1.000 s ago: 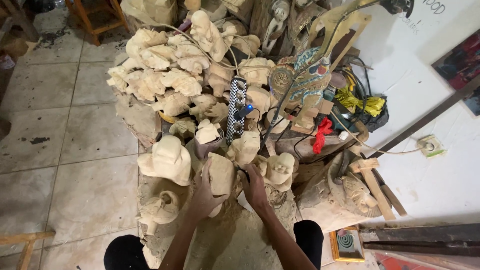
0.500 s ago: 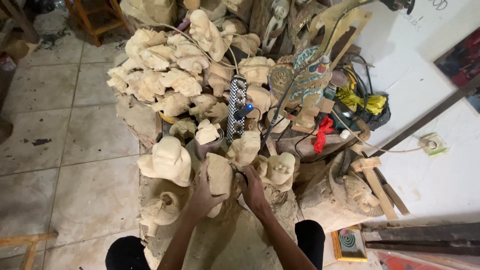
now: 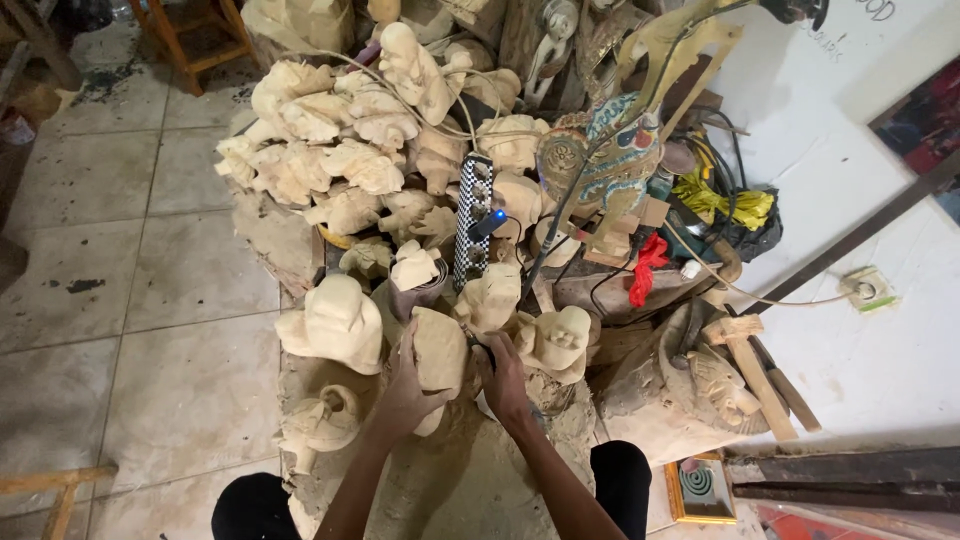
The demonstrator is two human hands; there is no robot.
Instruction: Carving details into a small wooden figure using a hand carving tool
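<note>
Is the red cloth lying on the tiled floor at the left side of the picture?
No, the red cloth hangs among the cables and tools right of the carving pile, far from the tiled floor on the left.

Carving (image 3: 440, 350) in hands – pale raw wood, matt, rough-cut; floor tiles (image 3: 150, 300) – smooth, stained.
</note>
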